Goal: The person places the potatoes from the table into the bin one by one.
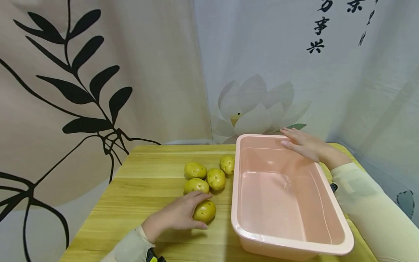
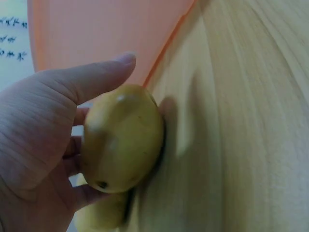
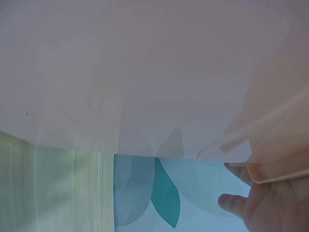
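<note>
- In the head view, a pink plastic basin (image 1: 271,203) stands on the right part of the wooden counter (image 1: 147,171). Left of it are five potatoes: one nearer potato (image 1: 206,211) at the left hand (image 1: 180,215), and four other potatoes (image 1: 216,179) grouped just behind it.
- The grip of the left hand is loose: its fingers reach over the nearer potato, and its thumb extends along the near side, not curled around it.
- The right hand (image 1: 307,145) rests on the basin's far right corner, its fingers stretched over the rim and not clenched.
- Behind the counter hangs a pale cloth (image 1: 163,72) with printed dark leaves, a lotus and black characters.
- In the left wrist view, the same potato is between the thumb and the fingers, with another potato partly hidden beyond it. I cannot tell how firmly the hand touches it.
- In the right wrist view, the basin's pale surface fills the upper part; the right hand is at the rim, lower right, with its thumb extended.
</note>
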A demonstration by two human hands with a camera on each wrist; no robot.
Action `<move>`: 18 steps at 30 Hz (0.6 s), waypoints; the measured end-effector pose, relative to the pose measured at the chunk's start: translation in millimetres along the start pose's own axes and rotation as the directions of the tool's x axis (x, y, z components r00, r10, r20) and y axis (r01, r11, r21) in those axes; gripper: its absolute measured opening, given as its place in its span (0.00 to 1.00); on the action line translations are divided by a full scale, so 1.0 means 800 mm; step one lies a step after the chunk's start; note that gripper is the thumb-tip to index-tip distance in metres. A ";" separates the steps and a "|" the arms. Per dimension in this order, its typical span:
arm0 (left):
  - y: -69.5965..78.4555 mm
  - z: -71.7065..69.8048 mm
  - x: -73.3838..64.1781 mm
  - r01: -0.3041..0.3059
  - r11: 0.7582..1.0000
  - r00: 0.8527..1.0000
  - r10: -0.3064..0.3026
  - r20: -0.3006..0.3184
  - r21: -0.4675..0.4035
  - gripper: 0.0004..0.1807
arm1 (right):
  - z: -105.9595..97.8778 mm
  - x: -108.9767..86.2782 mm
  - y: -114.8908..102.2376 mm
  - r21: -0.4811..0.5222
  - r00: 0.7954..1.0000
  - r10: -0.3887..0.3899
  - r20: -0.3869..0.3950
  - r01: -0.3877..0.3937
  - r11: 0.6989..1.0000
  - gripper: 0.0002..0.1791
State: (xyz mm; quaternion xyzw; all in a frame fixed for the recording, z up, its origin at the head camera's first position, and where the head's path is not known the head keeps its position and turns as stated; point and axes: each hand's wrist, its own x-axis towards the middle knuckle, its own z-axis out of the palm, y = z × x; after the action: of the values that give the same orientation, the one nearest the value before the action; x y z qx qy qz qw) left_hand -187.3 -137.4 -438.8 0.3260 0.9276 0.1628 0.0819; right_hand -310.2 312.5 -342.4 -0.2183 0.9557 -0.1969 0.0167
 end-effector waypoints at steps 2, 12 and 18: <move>-0.003 0.003 0.001 0.001 0.999 1.000 0.000 0.012 -0.039 0.53 | 0.000 0.000 0.000 0.003 1.000 0.001 0.000 -0.001 1.000 0.37; -0.018 0.015 0.010 -0.084 0.987 0.996 0.084 -0.005 -0.139 0.57 | 0.000 -0.001 0.000 0.018 1.000 0.003 0.009 -0.003 1.000 0.37; -0.024 0.021 0.015 -0.110 0.983 0.994 0.109 -0.014 -0.146 0.59 | -0.002 0.001 0.000 0.031 1.000 0.008 0.021 -0.009 0.999 0.37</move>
State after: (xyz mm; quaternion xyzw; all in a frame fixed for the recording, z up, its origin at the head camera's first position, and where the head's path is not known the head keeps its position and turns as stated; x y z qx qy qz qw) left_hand -203.6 -139.9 -462.1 0.3693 0.8940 0.2359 0.0940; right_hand -310.6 312.5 -341.1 -0.2161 0.9532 -0.2093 0.0306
